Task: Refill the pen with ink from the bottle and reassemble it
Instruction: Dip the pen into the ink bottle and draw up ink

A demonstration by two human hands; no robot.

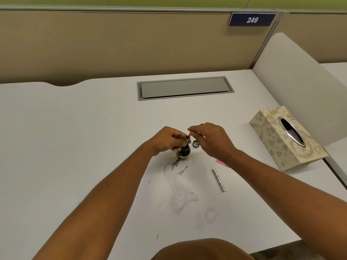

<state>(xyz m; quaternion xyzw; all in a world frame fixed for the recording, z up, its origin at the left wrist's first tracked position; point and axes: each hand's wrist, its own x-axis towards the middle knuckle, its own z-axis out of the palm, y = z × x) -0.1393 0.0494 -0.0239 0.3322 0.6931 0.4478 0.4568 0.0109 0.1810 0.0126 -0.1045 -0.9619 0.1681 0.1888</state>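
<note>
A small dark ink bottle (184,153) stands open on the white desk (75,147). The pen's inner part (187,139) stands tilted with its lower end in the bottle's mouth. My left hand (167,140) holds that part near its lower end. My right hand (210,139) pinches its red top end with fingertips. The bottle's cap (196,143) lies just right of the bottle, under my right hand. A silver pen barrel (218,180) lies on the desk to the lower right. A pink piece (222,162) shows beside my right wrist.
Ink smears (178,167) and faint wiped stains mark the desk in front of the bottle. A patterned tissue box (287,136) sits at the right. A grey cable hatch (185,88) is set into the desk behind. A partition wall closes off the back.
</note>
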